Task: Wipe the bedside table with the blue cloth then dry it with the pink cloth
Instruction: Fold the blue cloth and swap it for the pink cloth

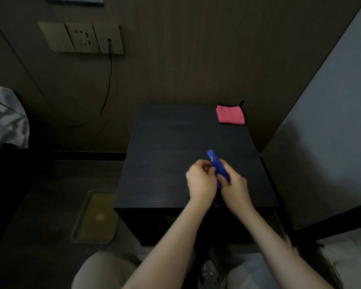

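The dark bedside table fills the middle of the view. Over its front right part I hold the blue cloth, folded into a narrow strip, between both hands. My left hand pinches it from the left and my right hand grips it from the right. Most of the cloth's lower end is hidden between my fingers. The pink cloth, folded with a black trim, lies flat on the table's far right corner, well apart from my hands.
A wall outlet panel with a black cable hanging down is at the upper left. A shallow tray lies on the floor left of the table. White bedding is at the far left; a pale wall closes the right side.
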